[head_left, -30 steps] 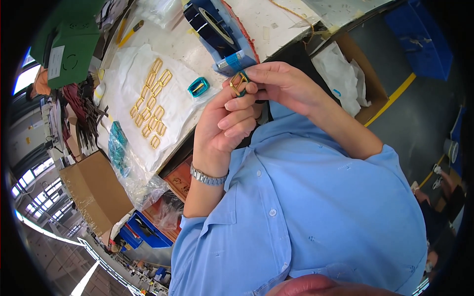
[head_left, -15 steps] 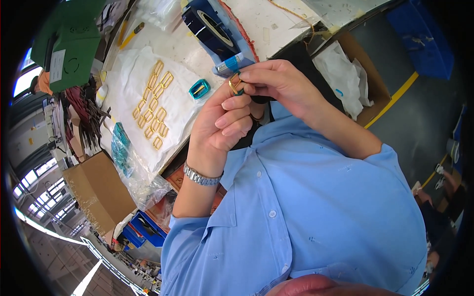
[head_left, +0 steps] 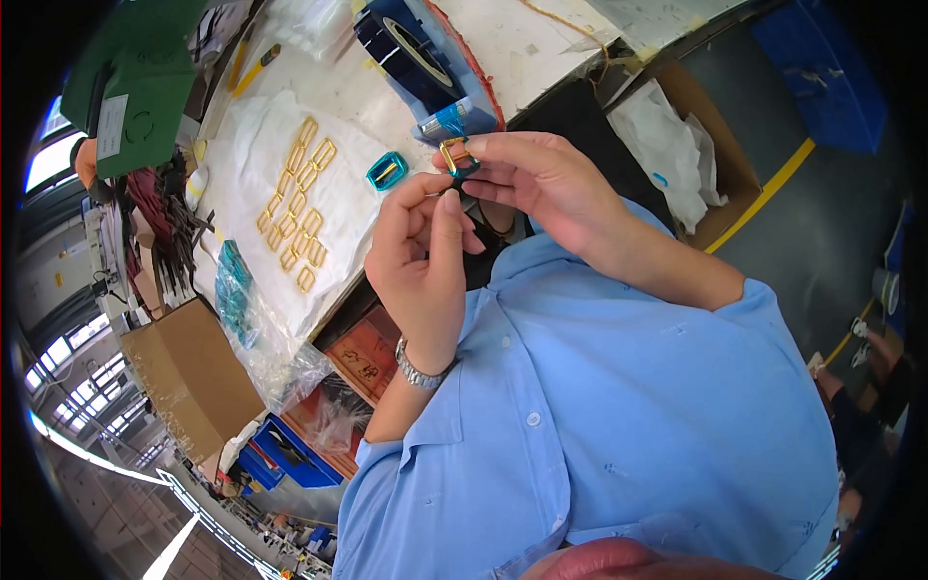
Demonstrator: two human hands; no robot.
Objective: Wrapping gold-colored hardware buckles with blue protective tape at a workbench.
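Observation:
A gold rectangular buckle [head_left: 447, 155] with teal film on part of its frame is pinched between the thumb and fingers of my right hand [head_left: 556, 184]. Just below it is my left hand [head_left: 425, 256], thumb and forefinger pressed together close to the film's lower end. Whatever lies between those two fingertips is too small to make out. A second buckle [head_left: 388, 172], wrapped in teal film, lies on the table left of my hands. Several bare gold buckles [head_left: 292, 198] rest in rows on a white sheet [head_left: 343, 227].
A tape dispenser [head_left: 474, 77] with a dark blue roll [head_left: 401, 53] stands beyond my hands. Teal film pieces in clear plastic [head_left: 234, 290] lie at the table's left edge. A yellow cutter [head_left: 256, 70] is farther back. An open carton [head_left: 715, 145] stands at right.
My left hand has let go of the buckle, turned over and dropped slightly below it. The buckle stays in my right hand, now more exposed.

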